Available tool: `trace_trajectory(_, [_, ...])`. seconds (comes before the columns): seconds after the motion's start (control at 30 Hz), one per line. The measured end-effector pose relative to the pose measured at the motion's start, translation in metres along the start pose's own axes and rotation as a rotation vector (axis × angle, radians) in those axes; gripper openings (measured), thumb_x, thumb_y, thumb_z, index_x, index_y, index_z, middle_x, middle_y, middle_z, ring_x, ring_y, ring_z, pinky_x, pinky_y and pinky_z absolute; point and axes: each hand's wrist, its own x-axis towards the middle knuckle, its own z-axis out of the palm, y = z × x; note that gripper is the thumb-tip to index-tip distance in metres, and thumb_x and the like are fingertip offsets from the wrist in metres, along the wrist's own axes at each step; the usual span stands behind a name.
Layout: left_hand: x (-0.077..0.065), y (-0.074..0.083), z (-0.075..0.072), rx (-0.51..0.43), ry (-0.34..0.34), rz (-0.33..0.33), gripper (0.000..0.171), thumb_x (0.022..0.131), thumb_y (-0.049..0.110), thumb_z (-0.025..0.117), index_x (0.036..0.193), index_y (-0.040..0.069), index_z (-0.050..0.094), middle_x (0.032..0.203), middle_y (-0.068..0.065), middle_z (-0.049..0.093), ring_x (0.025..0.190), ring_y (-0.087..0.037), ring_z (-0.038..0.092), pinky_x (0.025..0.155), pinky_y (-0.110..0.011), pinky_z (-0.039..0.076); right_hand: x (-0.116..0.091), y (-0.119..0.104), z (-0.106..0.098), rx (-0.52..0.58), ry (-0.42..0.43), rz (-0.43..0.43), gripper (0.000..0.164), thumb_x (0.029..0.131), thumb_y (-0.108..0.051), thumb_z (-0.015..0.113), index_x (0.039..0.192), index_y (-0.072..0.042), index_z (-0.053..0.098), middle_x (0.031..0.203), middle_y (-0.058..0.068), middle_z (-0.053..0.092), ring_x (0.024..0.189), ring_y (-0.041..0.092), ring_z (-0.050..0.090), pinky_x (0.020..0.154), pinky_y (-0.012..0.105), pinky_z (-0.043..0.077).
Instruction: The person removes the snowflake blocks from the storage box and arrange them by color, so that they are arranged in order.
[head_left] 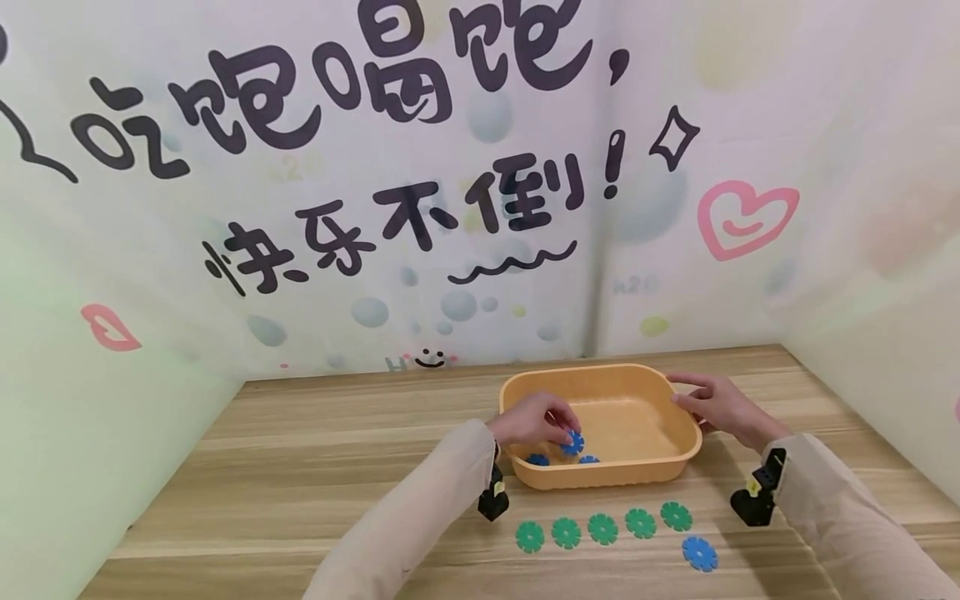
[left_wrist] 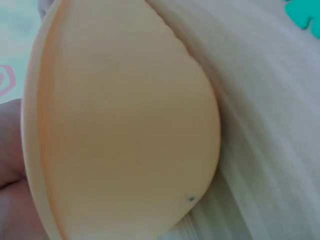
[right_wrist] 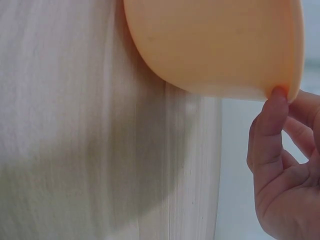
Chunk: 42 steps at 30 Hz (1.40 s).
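Note:
An orange plastic basin [head_left: 600, 477] stands on the wooden table. Reaching over its left side, my left hand [head_left: 534, 418] pinches a blue notched disc [head_left: 572, 442] between thumb and fingers, inside the basin. Two more blue discs, one a blue disc [head_left: 537, 459] at the left and another blue disc [head_left: 589, 459] beside it, lie on the basin floor, partly hidden by the front wall. My right hand [head_left: 723, 408] holds the basin's right rim, thumb on one side and fingers on the other. In the left wrist view the basin wall [left_wrist: 125, 115] hides most of the left hand.
In front of the basin, several green notched discs [head_left: 603, 529] lie in a row on the table [head_left: 315, 467]. A single blue disc [head_left: 700, 553] sits at the row's right end, nearer me. A printed cloth [head_left: 420, 317] hangs behind the table.

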Motion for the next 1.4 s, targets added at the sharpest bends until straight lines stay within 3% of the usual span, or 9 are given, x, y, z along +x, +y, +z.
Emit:
trace_trajectory(0.47, [-0.022,0.017,0.01,-0.117,0.212,0.111,0.009,0.08,0.01,0.065,0.088,0.008,0.069,0.078,0.004,0.065,0.07,-0.003,0.055,0.064,-0.017,0.045,-0.001,0.001,0.001,0.012,0.006,0.001,0.053,0.092,-0.017,0.049,0.133,0.008,0.028,0.085,0.014,0.059,0.069,0.02,0.057,0.058,0.034,0.05])
trace_trajectory(0.8, [-0.04,0.038,0.036,-0.271,0.284,0.177,0.012,0.08,0.007,0.064,0.091,0.005,0.069,0.086,-0.001,0.063,0.076,-0.002,0.056,0.064,-0.016,0.047,0.0,0.0,0.001,-0.003,0.006,0.004,0.052,0.092,-0.017,0.048,0.134,0.008,0.028,0.088,0.016,0.058,0.067,0.019,0.055,0.058,0.034,0.05])
trace_trajectory(0.97, [-0.045,0.047,0.05,-0.264,0.257,0.268,0.013,0.081,0.009,0.063,0.091,0.006,0.069,0.088,-0.002,0.062,0.079,0.0,0.055,0.066,-0.015,0.047,0.0,0.0,0.001,-0.006,0.007,0.015,0.052,0.092,-0.017,0.048,0.133,0.008,0.028,0.089,0.017,0.059,0.068,0.019,0.055,0.058,0.034,0.05])
trace_trajectory(1.17, [-0.045,0.048,0.074,-0.241,0.112,0.316,0.015,0.082,0.009,0.062,0.094,0.005,0.069,0.087,0.0,0.064,0.078,0.007,0.052,0.066,-0.013,0.046,0.001,0.002,0.001,-0.011,0.005,0.024,0.053,0.092,-0.018,0.049,0.134,0.007,0.028,0.091,0.019,0.058,0.068,0.019,0.055,0.059,0.034,0.05])
trace_trajectory(1.3, [-0.04,0.045,0.089,-0.152,0.029,0.302,0.014,0.082,0.01,0.062,0.093,0.007,0.069,0.087,0.006,0.064,0.079,0.011,0.05,0.065,-0.009,0.044,0.002,0.002,0.001,-0.011,0.004,0.024,0.053,0.092,-0.019,0.049,0.134,0.007,0.028,0.089,0.017,0.058,0.068,0.019,0.055,0.059,0.034,0.05])
trace_trajectory(1.4, [-0.034,0.044,0.096,-0.042,0.003,0.305,0.013,0.082,0.014,0.062,0.092,0.011,0.07,0.086,0.01,0.064,0.079,0.012,0.048,0.065,-0.007,0.041,0.002,0.002,0.0,-0.01,0.004,0.022,0.053,0.092,-0.019,0.049,0.134,0.007,0.028,0.086,0.015,0.059,0.068,0.019,0.056,0.059,0.034,0.05])
